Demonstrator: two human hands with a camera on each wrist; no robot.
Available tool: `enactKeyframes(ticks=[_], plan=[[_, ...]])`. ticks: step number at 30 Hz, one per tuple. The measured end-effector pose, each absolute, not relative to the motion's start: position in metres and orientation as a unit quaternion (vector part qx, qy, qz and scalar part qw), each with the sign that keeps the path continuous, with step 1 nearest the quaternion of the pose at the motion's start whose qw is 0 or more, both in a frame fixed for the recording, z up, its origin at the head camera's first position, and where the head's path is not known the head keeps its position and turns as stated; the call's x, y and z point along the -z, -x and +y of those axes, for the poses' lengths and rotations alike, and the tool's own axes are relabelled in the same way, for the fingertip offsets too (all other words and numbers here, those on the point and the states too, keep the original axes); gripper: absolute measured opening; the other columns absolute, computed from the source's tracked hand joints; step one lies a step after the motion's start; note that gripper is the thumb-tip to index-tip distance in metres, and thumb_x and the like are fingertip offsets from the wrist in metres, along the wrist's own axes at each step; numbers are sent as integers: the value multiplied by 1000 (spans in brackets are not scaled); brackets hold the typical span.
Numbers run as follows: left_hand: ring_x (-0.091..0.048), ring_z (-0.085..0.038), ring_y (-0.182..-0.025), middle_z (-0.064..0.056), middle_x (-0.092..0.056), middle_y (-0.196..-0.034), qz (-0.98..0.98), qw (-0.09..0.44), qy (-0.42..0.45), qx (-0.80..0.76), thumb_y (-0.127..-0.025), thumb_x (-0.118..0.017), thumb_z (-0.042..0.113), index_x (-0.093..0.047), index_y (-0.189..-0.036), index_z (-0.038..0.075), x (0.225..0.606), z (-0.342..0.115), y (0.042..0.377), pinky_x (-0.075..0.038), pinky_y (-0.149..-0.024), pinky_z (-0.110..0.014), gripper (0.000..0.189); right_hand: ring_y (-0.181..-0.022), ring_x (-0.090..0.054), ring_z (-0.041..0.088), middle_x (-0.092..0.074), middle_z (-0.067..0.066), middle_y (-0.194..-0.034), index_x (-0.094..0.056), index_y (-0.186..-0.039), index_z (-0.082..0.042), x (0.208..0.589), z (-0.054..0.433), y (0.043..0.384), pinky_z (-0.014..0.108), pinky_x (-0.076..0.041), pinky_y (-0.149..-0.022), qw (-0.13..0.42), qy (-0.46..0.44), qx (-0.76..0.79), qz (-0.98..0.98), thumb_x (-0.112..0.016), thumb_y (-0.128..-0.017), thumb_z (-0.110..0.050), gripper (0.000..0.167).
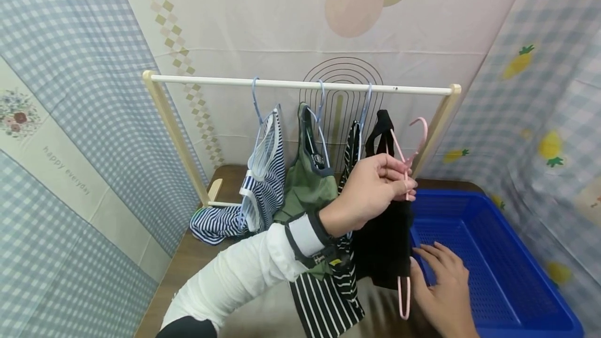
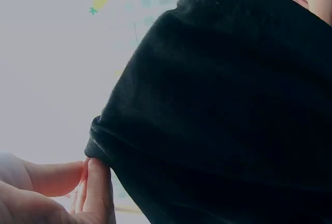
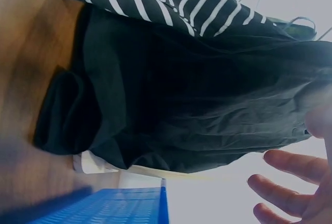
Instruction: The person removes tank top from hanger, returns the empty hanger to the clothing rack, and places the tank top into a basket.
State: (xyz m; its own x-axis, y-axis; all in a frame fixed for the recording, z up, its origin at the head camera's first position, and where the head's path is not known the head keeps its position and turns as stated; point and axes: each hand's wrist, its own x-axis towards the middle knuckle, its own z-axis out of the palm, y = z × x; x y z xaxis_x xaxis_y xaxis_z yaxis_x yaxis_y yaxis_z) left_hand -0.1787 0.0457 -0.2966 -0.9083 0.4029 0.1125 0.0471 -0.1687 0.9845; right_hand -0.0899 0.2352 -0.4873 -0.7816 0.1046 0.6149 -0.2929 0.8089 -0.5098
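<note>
In the head view my left hand [image 1: 382, 184] pinches a pink hanger [image 1: 421, 137] just below its hook, which stands off the rail. A black garment [image 1: 385, 239] with a shoulder strap hangs on this hanger, and the hanger's lower end pokes out beneath my left hand. Beside that end is my right hand [image 1: 443, 283], its fingers loosely extended. The right wrist view shows the right fingers [image 3: 298, 167] spread at the edge of the black cloth [image 3: 197, 99]. In the left wrist view, left fingers [image 2: 98, 187] meet a corner of the cloth.
A white rail [image 1: 300, 84] on wooden posts carries blue hangers with a blue-striped garment [image 1: 267, 181], a green top [image 1: 305, 184] and a black-and-white striped garment [image 1: 328, 301]. The blue basket [image 1: 516, 233] stands at the right. Patterned curtains surround the wooden table [image 1: 188, 270].
</note>
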Motion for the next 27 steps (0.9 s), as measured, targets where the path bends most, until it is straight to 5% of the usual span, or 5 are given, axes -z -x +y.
enactKeyframes(ticks=[6,13,18,27], plan=[[-80,-25,-95,-26,-76,-115,623,132,-179,-750,-97,-68,-11,-64,-122,-7,301,40,161,-67,-85,-28,26,-126,-54,52,-74,26,-115,-78,-107,5,493,233,88,63,-33,-91,342,-72,-306,-885,-79,-83,-1,25],[-72,-4,-103,-20,-75,-129,632,125,-191,-741,-99,-68,-5,-65,-137,0,311,40,133,-59,-92,-15,39,-125,-53,51,-73,28,-115,-75,-106,9,493,234,89,63,-33,-91,352,-77,-304,-882,-77,-82,2,26],[-67,0,-108,-21,-72,-135,608,134,-185,-760,-99,-66,-5,-61,-143,-2,326,47,121,-56,-97,-12,45,-126,-53,52,-73,29,-117,-75,-108,11,490,237,91,66,-32,-91,345,-72,-306,-884,-77,-81,1,28],[-69,-15,-121,-29,-68,-137,554,90,-161,-812,-100,-60,-10,-59,-145,-7,369,73,117,-53,-100,-11,45,-129,-53,53,-74,28,-118,-76,-111,9,491,246,90,67,-33,-91,327,-51,-294,-897,-76,-81,5,30]])
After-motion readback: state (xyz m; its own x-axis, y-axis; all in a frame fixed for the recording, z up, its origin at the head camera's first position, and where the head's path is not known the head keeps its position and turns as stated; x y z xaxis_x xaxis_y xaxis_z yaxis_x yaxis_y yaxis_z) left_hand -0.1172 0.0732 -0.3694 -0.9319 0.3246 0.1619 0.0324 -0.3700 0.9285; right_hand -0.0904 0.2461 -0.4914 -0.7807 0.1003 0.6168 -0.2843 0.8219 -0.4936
